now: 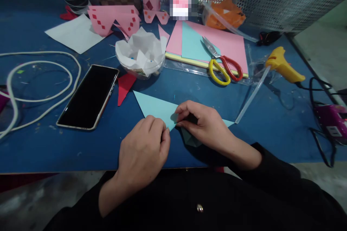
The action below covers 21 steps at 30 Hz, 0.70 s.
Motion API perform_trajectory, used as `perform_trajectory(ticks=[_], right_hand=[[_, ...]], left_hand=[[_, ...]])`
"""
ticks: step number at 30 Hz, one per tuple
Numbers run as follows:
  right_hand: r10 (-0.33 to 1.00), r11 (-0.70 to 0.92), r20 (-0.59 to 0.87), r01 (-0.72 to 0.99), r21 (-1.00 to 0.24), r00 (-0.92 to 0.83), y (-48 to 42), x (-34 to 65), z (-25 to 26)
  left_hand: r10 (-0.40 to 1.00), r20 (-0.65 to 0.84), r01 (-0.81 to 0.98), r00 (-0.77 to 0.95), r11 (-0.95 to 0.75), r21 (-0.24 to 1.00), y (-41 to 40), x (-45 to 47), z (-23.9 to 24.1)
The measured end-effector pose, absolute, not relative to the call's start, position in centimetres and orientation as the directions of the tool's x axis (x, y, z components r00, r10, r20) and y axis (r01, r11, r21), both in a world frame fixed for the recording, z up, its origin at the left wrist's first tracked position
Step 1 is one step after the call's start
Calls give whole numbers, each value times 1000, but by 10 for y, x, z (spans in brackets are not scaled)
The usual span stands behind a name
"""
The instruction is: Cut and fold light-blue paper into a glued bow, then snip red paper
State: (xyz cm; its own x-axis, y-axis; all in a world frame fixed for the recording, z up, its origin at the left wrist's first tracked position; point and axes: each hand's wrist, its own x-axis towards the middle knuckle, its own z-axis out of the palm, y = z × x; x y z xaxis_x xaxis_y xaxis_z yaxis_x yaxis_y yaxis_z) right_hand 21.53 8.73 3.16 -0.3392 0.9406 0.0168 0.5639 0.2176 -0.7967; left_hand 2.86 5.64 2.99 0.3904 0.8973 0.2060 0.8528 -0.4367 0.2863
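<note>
A light blue sheet of paper (155, 107), folded to a triangle with its long edge away from me, lies on the blue table in front of me. My left hand (143, 149) is closed on its near left edge, the thumb and fingertips pressed together. On the paper's middle, my right hand (206, 124) pinches it between thumb and fingers. Shaded paper (191, 139) shows beneath my right hand, and the sheet's right tip pokes out past that wrist. A red paper scrap (126, 87) lies beyond the left corner.
A black-screened phone (89, 95) and white cable (73, 57) lie left. Behind are a paper-lined bowl (142, 52), pink paper shapes (115, 20), and scissors (217, 57) on stacked coloured paper (230, 41). A yellow glue gun (284, 65) with its long glue stick lies right.
</note>
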Motion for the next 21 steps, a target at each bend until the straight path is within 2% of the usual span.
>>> perform_trajectory(ticks=[13, 21], right_hand=[[947, 220, 22, 593, -774, -321, 90, 211, 32], [949, 211, 14, 599, -773, -316, 90, 212, 31]], left_hand=[[898, 209, 850, 386, -435, 297, 57, 29, 30], [932, 210, 786, 294, -361, 502, 53, 10, 32]])
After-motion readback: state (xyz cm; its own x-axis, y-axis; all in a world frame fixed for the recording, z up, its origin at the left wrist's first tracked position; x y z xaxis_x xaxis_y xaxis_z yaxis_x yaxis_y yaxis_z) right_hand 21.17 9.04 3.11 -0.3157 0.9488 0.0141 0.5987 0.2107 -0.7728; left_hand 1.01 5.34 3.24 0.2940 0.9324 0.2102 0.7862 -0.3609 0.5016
